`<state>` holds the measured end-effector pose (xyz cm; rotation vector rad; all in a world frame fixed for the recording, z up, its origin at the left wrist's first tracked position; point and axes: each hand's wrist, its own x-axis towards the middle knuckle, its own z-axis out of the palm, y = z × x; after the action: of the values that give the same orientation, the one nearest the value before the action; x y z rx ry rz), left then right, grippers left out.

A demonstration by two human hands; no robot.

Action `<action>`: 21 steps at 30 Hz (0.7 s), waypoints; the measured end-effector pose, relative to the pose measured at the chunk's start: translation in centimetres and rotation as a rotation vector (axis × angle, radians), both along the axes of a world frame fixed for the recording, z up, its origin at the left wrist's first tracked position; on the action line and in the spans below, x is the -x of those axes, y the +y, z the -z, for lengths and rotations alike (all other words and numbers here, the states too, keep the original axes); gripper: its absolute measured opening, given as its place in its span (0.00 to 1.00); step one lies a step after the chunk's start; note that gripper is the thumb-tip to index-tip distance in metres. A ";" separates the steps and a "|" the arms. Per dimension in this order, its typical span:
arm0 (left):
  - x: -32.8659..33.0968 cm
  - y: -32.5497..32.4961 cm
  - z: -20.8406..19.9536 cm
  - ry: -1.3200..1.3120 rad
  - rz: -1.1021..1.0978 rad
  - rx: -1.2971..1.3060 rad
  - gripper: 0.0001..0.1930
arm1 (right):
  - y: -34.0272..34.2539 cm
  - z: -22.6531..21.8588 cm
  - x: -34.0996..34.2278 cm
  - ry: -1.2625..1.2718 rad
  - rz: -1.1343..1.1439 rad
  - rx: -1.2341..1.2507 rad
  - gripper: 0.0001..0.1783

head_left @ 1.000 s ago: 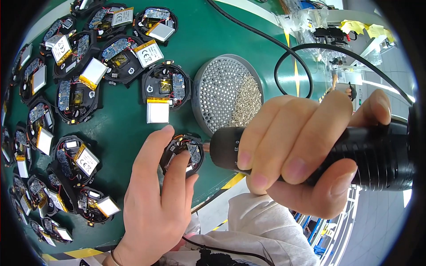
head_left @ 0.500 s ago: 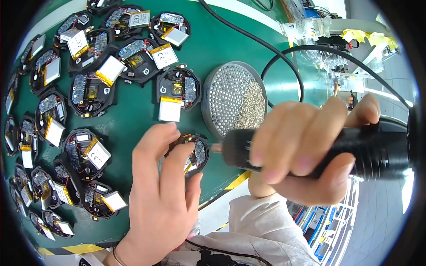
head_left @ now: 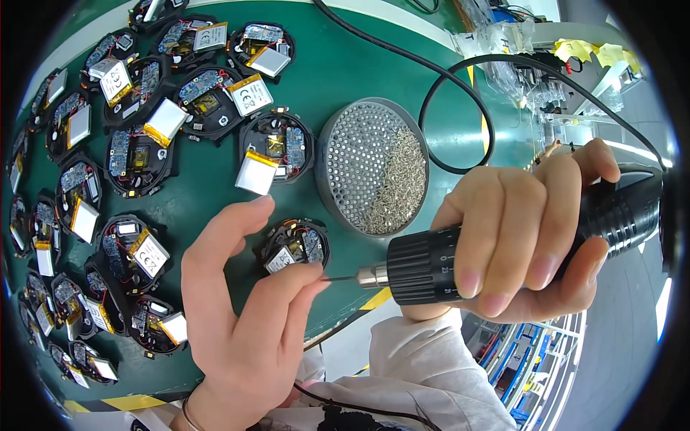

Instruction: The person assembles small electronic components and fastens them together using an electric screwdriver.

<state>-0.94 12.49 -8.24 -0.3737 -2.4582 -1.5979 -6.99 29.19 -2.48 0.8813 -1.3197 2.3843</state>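
My right hand [head_left: 514, 237] grips a black electric screwdriver [head_left: 424, 266], held level with its thin bit [head_left: 338, 279] pointing left. At the bit's tip, the thumb and forefinger of my left hand [head_left: 251, 309] pinch together; anything between them is hidden. The other fingers of that hand are raised and bent. Just beyond the pinch lies a round black housing [head_left: 298, 241] with a blue circuit board and a silver battery, partly covered by my fingers. Behind it, a round grey tray [head_left: 330, 194] has a dimpled plate and a heap of small screws [head_left: 399, 183].
Several similar open housings [head_left: 140, 161] with wired batteries cover the left of the green table [head_left: 359, 54]; one housing [head_left: 277, 147] lies left of the tray. A black cable [head_left: 496, 136] loops behind the screwdriver. Striped tape marks the table's near edge.
The screwdriver has turned and come into sharper view, its bit now at my left fingertips. My left hand has moved off the near housing, uncovering more of it, and pinches at the bit tip.
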 end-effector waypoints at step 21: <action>0.2 -0.2 -0.7 0.036 0.042 0.161 0.16 | -1.3 -0.5 -1.1 0.010 0.097 -0.234 0.26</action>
<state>-1.18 12.30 -7.56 -0.4770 -2.5753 -1.3999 -5.89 27.93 -1.98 0.8662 -1.6236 2.1805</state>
